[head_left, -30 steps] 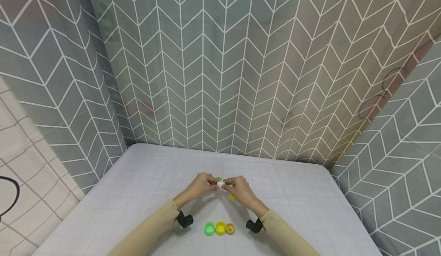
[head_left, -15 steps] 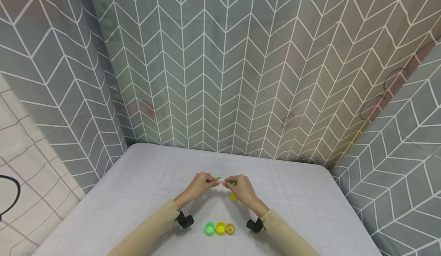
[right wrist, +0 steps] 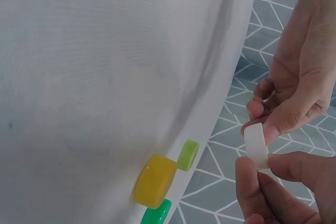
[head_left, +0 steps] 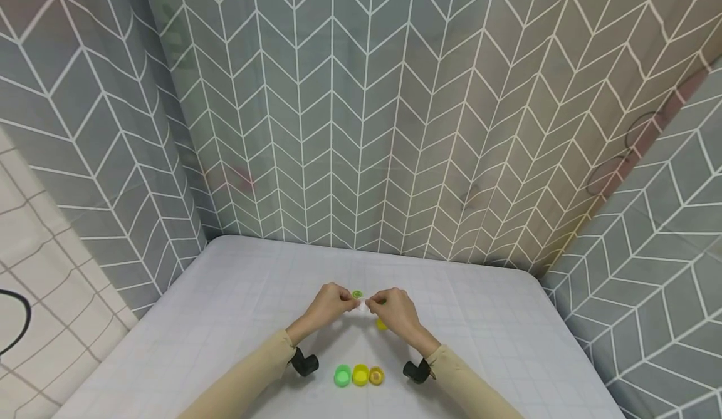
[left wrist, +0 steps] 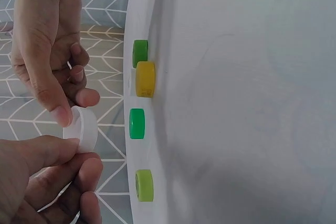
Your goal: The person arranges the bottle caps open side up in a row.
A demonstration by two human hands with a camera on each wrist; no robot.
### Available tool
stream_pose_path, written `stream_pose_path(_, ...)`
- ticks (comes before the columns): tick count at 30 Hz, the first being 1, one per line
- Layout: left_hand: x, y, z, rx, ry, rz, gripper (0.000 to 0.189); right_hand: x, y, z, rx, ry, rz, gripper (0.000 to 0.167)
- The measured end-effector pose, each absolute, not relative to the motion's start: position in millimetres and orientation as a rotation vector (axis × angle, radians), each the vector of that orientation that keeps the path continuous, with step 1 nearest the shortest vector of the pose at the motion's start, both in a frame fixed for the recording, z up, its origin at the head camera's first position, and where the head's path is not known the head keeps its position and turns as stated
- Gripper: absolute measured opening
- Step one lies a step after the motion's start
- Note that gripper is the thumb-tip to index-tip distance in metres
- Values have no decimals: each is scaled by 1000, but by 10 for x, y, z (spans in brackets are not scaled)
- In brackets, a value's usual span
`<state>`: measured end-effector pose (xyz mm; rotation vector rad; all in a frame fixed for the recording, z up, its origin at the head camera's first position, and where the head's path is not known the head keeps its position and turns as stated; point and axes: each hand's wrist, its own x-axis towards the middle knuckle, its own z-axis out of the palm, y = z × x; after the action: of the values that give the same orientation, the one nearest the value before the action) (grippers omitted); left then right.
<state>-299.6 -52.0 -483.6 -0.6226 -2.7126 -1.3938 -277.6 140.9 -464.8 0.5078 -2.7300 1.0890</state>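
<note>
A small white bottle cap point(head_left: 363, 305) is held above the table between both hands. My left hand point(head_left: 329, 302) pinches one side of it with thumb and fingers. On the opposite side my right hand point(head_left: 397, 312) pinches it too. In the left wrist view the white cap point(left wrist: 84, 129) stands on edge, its hollow side turned toward the hands. Its smooth outer wall shows in the right wrist view, where the cap point(right wrist: 255, 145) touches both thumbs. A lime green cap point(head_left: 357, 294) lies just beyond the fingertips, and a yellow cap point(head_left: 381, 324) lies beside the right hand.
Closer to the body, a light green cap point(head_left: 343, 376), a yellow cap point(head_left: 360, 375) and a gold cap point(head_left: 376, 376) form a row. A teal green cap point(left wrist: 137, 124) and a dark green cap point(left wrist: 140, 53) stand on the white-covered table point(head_left: 254, 268). Patterned curtains point(head_left: 361, 124) surround it.
The white cap has tilted between the fingertips and shows less of itself in the head view. The lime green cap behind is more exposed. Both hands stay in nearly the same place.
</note>
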Motion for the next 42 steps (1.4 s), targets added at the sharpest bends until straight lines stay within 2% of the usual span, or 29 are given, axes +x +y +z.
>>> stream_pose_path(19, -2949, -378, -4729, -654, -2721, -1379, 21, -2719, 1558, -4531, 517, -2775, 996, 18)
stream_pose_path(42, -2515, 85, -4706, -804, -2765, -1286, 14, -2221, 1971, -4369, 472, -2960, 834, 12)
